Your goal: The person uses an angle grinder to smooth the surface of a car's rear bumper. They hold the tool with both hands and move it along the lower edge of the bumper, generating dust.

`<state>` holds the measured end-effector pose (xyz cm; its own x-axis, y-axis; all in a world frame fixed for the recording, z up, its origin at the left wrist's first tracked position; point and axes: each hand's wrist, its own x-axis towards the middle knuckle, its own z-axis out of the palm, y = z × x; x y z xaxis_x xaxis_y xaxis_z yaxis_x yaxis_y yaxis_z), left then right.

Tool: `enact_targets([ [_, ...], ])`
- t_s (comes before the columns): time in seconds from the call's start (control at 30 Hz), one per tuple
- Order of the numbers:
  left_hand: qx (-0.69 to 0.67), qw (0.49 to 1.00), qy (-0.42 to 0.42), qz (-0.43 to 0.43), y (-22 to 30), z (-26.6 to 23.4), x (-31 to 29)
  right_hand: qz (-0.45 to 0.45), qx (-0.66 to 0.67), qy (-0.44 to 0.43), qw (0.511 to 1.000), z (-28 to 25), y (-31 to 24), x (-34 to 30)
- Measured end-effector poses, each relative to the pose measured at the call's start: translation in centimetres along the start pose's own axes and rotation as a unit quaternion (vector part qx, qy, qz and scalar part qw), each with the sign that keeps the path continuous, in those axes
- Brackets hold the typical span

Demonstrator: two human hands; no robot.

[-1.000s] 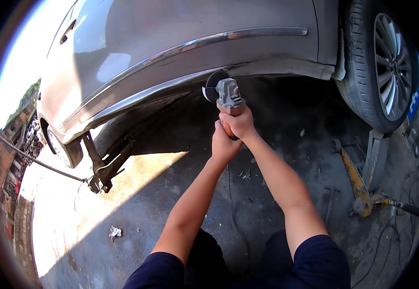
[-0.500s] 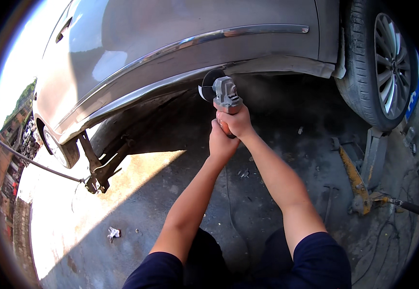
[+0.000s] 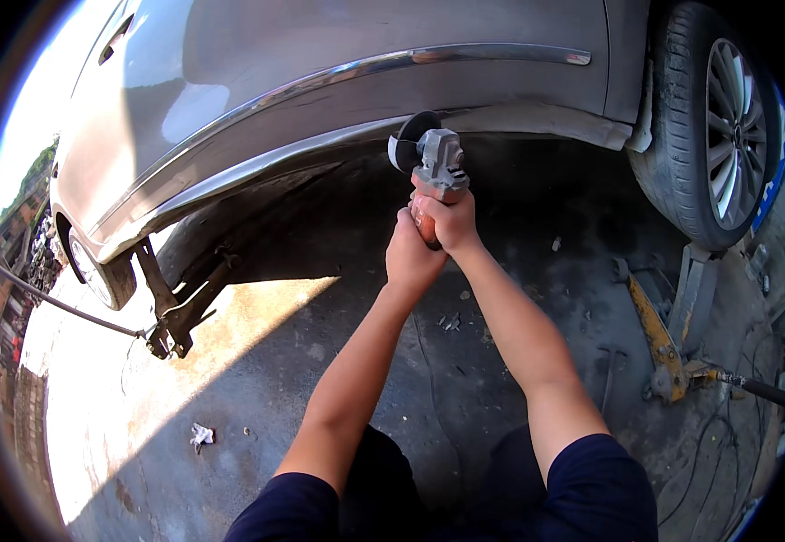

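While you crouched beside car, angle grinder (image 3: 436,172) sat straight ahead, up against sill (image 3: 519,116) edge. Long axis ran from your chest toward sill, disc foremost. Right hand (image 3: 449,219) clenched round orange grip, higher and nearer disc; left hand (image 3: 410,257) wrapped shut just below, bracing it.

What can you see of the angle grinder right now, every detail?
The angle grinder has a grey metal-looking gear head, a dark round disc with a guard on its left side, and an orange-red body mostly hidden by the grip. The left hand and right hand both clasp the body, holding it out toward the car's lower sill, with the disc at the sill's edge. Whether the disc touches or spins cannot be told.
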<state>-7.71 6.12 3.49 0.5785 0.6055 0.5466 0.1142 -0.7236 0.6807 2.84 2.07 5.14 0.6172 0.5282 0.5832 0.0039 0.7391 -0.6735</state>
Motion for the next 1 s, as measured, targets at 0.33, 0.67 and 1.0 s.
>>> enact_targets([
  [0.33, -0.084, 0.996, 0.002, 0.013, -0.9, 0.1, 0.1, 0.037, -0.062, -0.006, 0.997, 0.4, 0.0, 0.2],
  [0.67, -0.088, 0.996, -0.026, 0.008, -1.1, 0.5, 0.3, -0.003, -0.104, 0.012, 0.995, 0.9, -0.5, -0.2],
  [1.0, -0.097, 0.995, -0.017, 0.001, -1.6, -0.5, 0.1, -0.026, -0.159, 0.004, 0.987, 2.2, -0.2, -0.2],
])
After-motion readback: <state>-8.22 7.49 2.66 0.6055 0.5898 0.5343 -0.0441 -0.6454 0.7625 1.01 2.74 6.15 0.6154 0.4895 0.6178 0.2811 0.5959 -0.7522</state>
